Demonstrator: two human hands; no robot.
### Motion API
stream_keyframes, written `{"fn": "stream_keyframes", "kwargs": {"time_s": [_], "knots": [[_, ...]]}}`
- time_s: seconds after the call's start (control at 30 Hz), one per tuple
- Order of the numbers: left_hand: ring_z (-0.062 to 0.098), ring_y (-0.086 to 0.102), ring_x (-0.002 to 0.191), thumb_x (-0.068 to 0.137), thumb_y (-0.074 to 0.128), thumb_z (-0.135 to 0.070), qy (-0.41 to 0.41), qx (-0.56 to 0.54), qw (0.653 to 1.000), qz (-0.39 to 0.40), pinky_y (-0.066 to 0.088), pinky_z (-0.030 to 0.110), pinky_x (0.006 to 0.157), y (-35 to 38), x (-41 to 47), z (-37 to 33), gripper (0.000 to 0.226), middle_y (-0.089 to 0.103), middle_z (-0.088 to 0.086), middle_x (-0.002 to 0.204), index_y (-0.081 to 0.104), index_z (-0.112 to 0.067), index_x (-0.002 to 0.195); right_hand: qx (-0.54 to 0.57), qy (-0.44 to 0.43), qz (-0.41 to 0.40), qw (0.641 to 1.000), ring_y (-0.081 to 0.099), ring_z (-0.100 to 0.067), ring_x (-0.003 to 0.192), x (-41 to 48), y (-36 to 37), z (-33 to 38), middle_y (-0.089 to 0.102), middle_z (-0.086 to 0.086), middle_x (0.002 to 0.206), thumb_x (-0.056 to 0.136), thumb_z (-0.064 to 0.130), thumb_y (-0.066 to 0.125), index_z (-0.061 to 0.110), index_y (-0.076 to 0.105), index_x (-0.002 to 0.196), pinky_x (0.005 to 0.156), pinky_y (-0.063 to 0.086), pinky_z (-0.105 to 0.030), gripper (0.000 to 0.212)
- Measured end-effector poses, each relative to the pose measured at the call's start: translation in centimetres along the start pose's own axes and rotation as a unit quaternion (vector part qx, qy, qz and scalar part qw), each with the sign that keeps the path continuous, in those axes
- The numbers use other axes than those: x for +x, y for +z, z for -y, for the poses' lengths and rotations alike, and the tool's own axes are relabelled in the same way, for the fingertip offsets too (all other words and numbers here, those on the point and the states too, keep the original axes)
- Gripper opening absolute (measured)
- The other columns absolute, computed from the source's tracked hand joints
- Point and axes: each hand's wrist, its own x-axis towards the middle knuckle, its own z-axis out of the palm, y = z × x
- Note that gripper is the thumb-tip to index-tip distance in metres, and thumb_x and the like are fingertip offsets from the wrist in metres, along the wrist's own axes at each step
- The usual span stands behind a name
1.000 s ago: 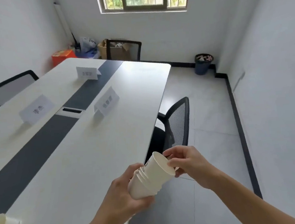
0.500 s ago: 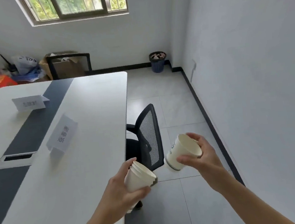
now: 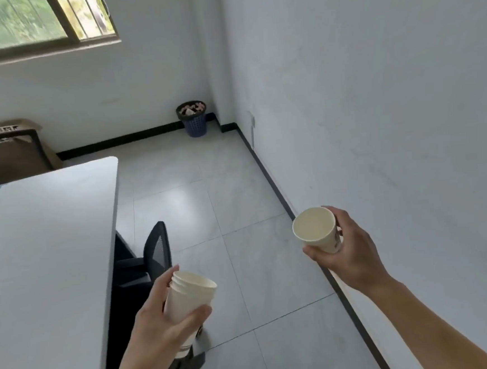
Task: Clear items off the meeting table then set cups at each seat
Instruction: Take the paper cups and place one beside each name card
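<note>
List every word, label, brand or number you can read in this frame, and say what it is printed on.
Nothing here can be read.
Single cup in the right hand: dark print on its side, too blurred to read.
Cup stack in the left hand: dark mark near the base, mostly hidden.
Cardboard box: black-and-white label, too small to read.

- loose cup point(image 3: 316, 231): 1
- cup stack point(image 3: 188, 296): 1, cups inside can't be counted
- bench point(image 3: 43, 243): 1
- mesh chair point(image 3: 155, 249): 1
- black-framed chair point(image 3: 33, 136): 1
- waste basket point(image 3: 193, 120): 1
- cardboard box point(image 3: 7, 156): 1
- window point(image 3: 20, 27): 1
</note>
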Motion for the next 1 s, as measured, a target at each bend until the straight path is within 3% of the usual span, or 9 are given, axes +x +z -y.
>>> {"fn": "stream_keyframes", "kwargs": {"time_s": [0.07, 0.17, 0.3, 0.47, 0.63, 0.83, 0.9, 1.0], "knots": [[0.0, 0.065, 0.091, 0.06, 0.088, -0.035, -0.007, -0.007, 1.0, 0.008, 0.053, 0.023, 0.074, 2.1, 1.7, -0.5, 0.08, 0.067, -0.016, 0.104, 0.047, -0.049, 0.127, 0.01, -0.002, 0.005, 1.0, 0.057, -0.014, 0.099, 3.0, -0.7, -1.2, 0.061, 0.011, 0.114, 0.066, 0.032, 0.087, 0.025, 0.049, 0.128, 0.084, 0.051, -0.032, 0.073], [0.003, 0.067, 0.089, 0.05, 0.084, -0.047, -0.027, -0.013, 1.0, 0.002, 0.056, 0.023, 0.07, 3.4, 3.7, -1.3, 0.083, 0.066, -0.022, 0.105, 0.047, -0.053, 0.125, 0.019, -0.009, 0.026, 0.999, 0.057, -0.012, 0.1, 7.1, -0.7, -2.1, 0.061, 0.013, 0.115, 0.068, 0.03, 0.086, 0.027, 0.048, 0.13, 0.084, 0.049, -0.029, 0.073], [0.005, 0.068, 0.087, 0.046, 0.082, -0.051, -0.067, -0.01, 0.997, -0.038, 0.055, 0.023, 0.068, 2.7, 7.8, -1.2, 0.087, 0.07, 0.001, 0.1, 0.047, -0.05, 0.127, 0.016, -0.012, 0.087, 0.996, 0.057, -0.013, 0.097, 13.5, 1.1, -2.7, 0.061, 0.015, 0.112, 0.067, 0.033, 0.086, 0.028, 0.048, 0.131, 0.085, 0.052, -0.032, 0.074], [0.009, 0.07, 0.081, 0.041, 0.081, -0.052, -0.099, -0.018, 0.991, -0.091, 0.057, 0.016, 0.064, 1.0, 15.6, -0.1, 0.087, 0.071, 0.009, 0.097, 0.049, -0.049, 0.123, -0.002, -0.035, 0.147, 0.989, 0.059, -0.011, 0.095, 22.3, 5.4, -2.1, 0.062, 0.017, 0.109, 0.066, 0.042, 0.084, 0.035, 0.047, 0.128, 0.083, 0.054, -0.034, 0.072], [0.009, 0.071, 0.081, 0.041, 0.08, -0.056, -0.083, -0.038, 0.991, -0.099, 0.055, 0.023, 0.065, -0.9, 27.7, -1.6, 0.085, 0.072, 0.002, 0.099, 0.047, -0.055, 0.119, -0.031, -0.052, 0.173, 0.983, 0.059, -0.006, 0.094, 33.4, 8.4, 0.2, 0.063, 0.02, 0.105, 0.065, 0.048, 0.082, 0.036, 0.047, 0.127, 0.081, 0.053, -0.028, 0.072], [-0.002, 0.065, 0.088, 0.056, 0.086, -0.046, -0.02, -0.016, 0.995, -0.098, 0.055, 0.012, 0.061, -4.9, 40.6, -6.2, 0.089, 0.065, -0.012, 0.105, 0.042, -0.043, 0.134, -0.038, -0.057, 0.198, 0.978, 0.063, -0.013, 0.093, 44.6, 12.2, 4.0, 0.064, 0.017, 0.1, 0.063, 0.052, 0.08, 0.039, 0.049, 0.121, 0.081, 0.056, -0.035, 0.068], [-0.001, 0.065, 0.087, 0.058, 0.086, -0.04, -0.029, -0.019, 0.993, -0.115, 0.054, 0.011, 0.062, -6.4, 43.3, -6.5, 0.087, 0.066, -0.007, 0.105, 0.043, -0.042, 0.134, -0.038, -0.053, 0.226, 0.972, 0.065, -0.013, 0.088, 47.6, 14.3, 4.7, 0.064, 0.019, 0.096, 0.059, 0.057, 0.077, 0.042, 0.048, 0.118, 0.077, 0.058, -0.036, 0.068], [0.005, 0.067, 0.089, 0.049, 0.08, -0.052, -0.069, -0.019, 0.987, -0.145, 0.056, 0.021, 0.066, -8.8, 46.1, -4.9, 0.089, 0.068, -0.008, 0.107, 0.046, -0.045, 0.131, -0.056, -0.075, 0.285, 0.954, 0.063, -0.007, 0.088, 53.3, 18.0, 6.2, 0.064, 0.02, 0.097, 0.06, 0.055, 0.078, 0.039, 0.05, 0.118, 0.077, 0.055, -0.031, 0.066]]}}
